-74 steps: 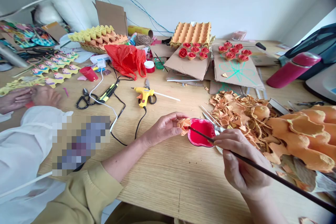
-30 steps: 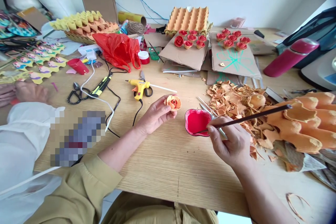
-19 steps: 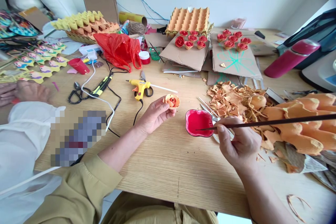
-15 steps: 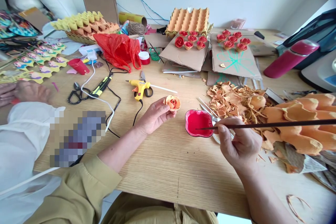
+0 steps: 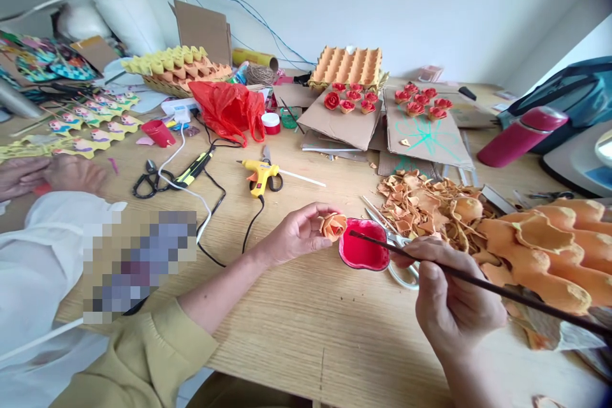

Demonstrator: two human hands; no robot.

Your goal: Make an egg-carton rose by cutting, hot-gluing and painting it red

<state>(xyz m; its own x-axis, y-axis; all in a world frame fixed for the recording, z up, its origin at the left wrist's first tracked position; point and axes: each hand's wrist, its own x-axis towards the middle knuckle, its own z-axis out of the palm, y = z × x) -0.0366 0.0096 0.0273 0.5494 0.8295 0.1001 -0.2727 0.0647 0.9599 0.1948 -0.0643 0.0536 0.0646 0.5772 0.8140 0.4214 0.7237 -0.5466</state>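
Observation:
My left hand (image 5: 299, 234) is closed around a small orange flower (image 5: 333, 226) made of egg-carton card, its petals tilted toward the right. My right hand (image 5: 461, 296) grips a long dark paintbrush (image 5: 421, 256), its tip over the bowl and pointing at the flower. The shallow bowl of red paint (image 5: 361, 248) stands on the table between both hands, just beside the flower. Behind it, partly hidden by the bowl and my right hand, lies a pair of scissors (image 5: 406, 277) with pale handles.
Orange carton scraps (image 5: 415, 204) and an egg tray (image 5: 549, 255) lie to the right. Red flowers stand on cardboard sheets (image 5: 335, 124) at the back. A yellow glue gun (image 5: 259, 176) and corded wires lie left of centre. Another person's hands (image 5: 71, 175) rest at far left.
My left hand has brought the flower right and nearer, up to the bowl's edge. The brush has tilted, its tip lifting toward the flower. The camera view has shifted upward.

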